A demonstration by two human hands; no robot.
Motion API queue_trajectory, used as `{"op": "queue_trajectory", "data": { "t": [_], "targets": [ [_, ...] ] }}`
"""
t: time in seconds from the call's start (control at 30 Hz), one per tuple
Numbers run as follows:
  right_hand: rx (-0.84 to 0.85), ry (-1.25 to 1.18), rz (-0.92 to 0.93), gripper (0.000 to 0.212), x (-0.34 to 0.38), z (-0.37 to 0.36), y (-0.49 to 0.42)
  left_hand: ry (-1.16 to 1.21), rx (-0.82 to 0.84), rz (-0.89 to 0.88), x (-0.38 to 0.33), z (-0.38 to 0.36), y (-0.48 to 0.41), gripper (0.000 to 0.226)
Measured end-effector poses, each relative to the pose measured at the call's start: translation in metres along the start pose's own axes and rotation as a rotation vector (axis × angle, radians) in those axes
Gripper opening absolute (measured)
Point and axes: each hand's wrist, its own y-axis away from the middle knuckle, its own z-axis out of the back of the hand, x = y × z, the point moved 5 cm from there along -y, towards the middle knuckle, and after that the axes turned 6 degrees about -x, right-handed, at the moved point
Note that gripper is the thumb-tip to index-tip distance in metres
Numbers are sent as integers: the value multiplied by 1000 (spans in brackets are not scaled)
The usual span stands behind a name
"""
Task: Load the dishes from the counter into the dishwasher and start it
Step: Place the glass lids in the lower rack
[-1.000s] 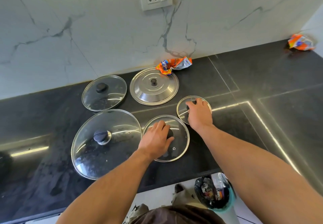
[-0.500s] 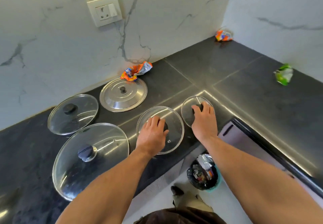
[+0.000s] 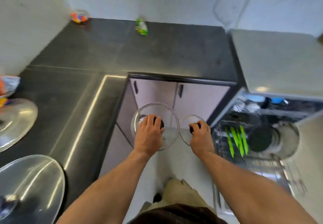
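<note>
Both lids have left the counter (image 3: 139, 52): our left hand (image 3: 148, 135) grips the larger glass lid (image 3: 157, 109) by its knob, our right hand (image 3: 201, 136) the smaller lid (image 3: 189, 121), both airborne beyond its front edge, nearing the open dishwasher (image 3: 262, 162).

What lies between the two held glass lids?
Nothing, by the head view: the larger lid in the left hand and the smaller lid in the right hand sit rim beside rim.

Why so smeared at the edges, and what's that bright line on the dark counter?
Head view: motion blur smears the green wrapper and dishwasher rack; the left hand on the larger glass lid and right hand on the smaller glass lid look sharper; the bright line looks like glare on the glossy counter.
</note>
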Motion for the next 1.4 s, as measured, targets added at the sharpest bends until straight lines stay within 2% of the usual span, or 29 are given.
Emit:
{"op": "queue_trajectory", "data": {
  "t": [0.2, 0.33, 0.43, 0.6, 0.77, 1.0, 1.1, 1.2, 1.33, 1.4],
  "targets": [
    [29, -26, -375, 42, -147, 42, 106, 59, 320, -243, -120, -79, 26, 47],
    [-12, -21, -631, 39, -227, 87, 182, 103, 531, -380, -213, -124, 57, 46],
    [-33, -20, -781, 48, -279, 118, 229, 157, 635, -423, -283, -146, 78, 44],
    [-32, -20, -894, 56, -358, 156, 261, 228, 715, -409, -374, -197, 95, 38],
    [24, -80, -795, 43, -463, 180, 232, 231, 743, -282, -452, -264, 96, 37],
    [211, -194, -611, 36, -624, 166, 142, 113, 759, 94, -531, -376, 85, 38],
    [302, -177, -583, 40, -679, 149, 114, 83, 770, 208, -554, -420, 77, 38],
    [363, -144, -561, 52, -728, 125, 87, 65, 762, 247, -572, -470, 67, 39],
    [310, -198, -635, 57, -787, 84, 61, 130, 697, 344, -587, -536, 71, 34],
    [248, -272, -715, 50, -814, 62, 52, 174, 633, 429, -591, -562, 79, 34]
  ]
}}
